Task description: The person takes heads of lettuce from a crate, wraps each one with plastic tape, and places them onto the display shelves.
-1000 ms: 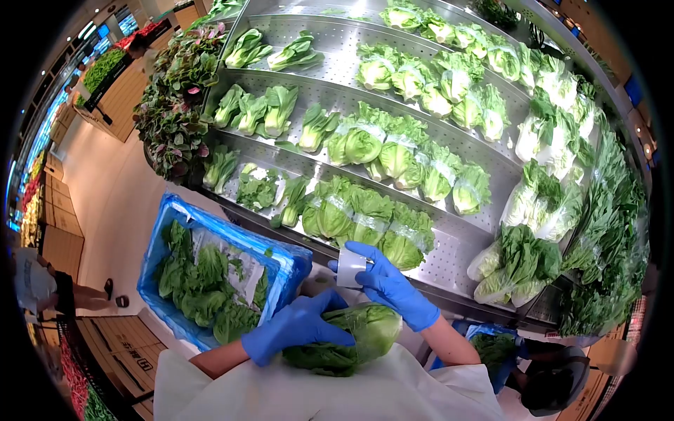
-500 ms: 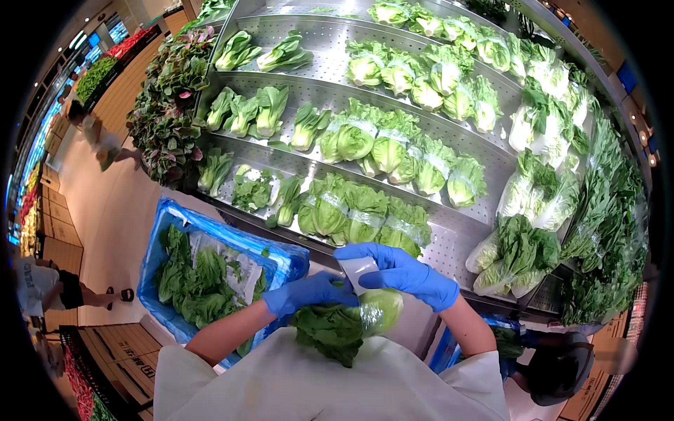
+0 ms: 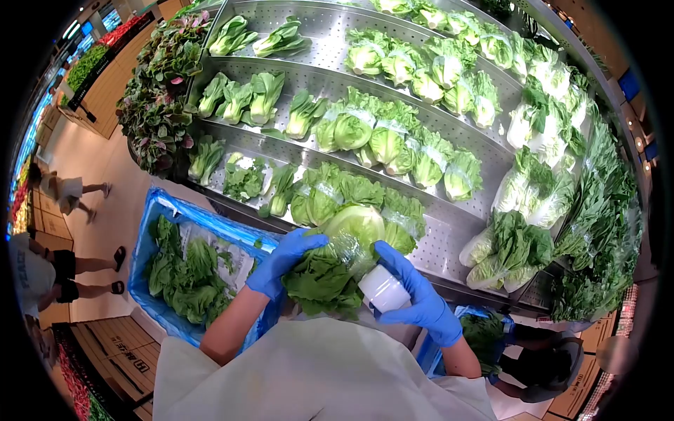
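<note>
My left hand [image 3: 284,263], in a blue glove, grips the left side of a leafy head of lettuce [image 3: 319,281] in front of my body. The lettuce's pale base points away toward the shelf, its dark leaves toward me. Shiny clear film [image 3: 347,249] goes around its middle. In my gloved right hand [image 3: 425,298] is a small white roll of clear film [image 3: 385,288], close against the lettuce's right side. My right fingers wrap its far side, and the index fingertip is near the lettuce.
A tiered metal shelf [image 3: 449,231] ahead carries lettuces [image 3: 393,144], bok choy [image 3: 263,98] and napa cabbages [image 3: 537,182]. Left below stands a blue-lined crate [image 3: 151,263] with loose lettuces. Another person [image 3: 544,358] is at the lower right by a second crate; people walk at left.
The lettuce has come up and turned, its base swinging from the right to point away. My right hand and the roll have moved down to its right side; my left hand has shifted up and left.
</note>
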A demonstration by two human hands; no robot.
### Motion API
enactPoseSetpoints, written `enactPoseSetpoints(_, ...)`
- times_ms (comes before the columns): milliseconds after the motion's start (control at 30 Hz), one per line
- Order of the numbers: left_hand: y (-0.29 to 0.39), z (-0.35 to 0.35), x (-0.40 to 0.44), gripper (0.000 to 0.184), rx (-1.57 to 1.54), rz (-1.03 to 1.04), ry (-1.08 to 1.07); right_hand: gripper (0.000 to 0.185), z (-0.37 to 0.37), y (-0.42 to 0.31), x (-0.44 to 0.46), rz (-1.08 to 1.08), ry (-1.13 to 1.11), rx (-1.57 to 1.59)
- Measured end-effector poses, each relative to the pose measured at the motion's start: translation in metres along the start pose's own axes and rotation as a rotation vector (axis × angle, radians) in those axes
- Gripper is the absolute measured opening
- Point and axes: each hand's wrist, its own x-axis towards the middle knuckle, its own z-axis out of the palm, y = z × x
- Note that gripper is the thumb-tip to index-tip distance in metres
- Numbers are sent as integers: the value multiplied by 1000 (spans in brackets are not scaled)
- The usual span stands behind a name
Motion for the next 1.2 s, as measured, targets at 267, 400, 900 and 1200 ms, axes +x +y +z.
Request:
enactPoseSetpoints(267,13,2,-3,39,-145,-62,-145,95,-34,39,-10,254,232,-465)
enactPoseSetpoints(400,8,39,-6,45,136,-242,-309,84,-56,87,9,-50,-170,-926)
enactPoseSetpoints(900,-13,58,-6,48,308,-280,-305,50,-66,49,52,147,-363,153)
enactPoseSetpoints(1200,-17,49,-2,45,270,-309,-237,57,-31,15,69,196,-243,71)
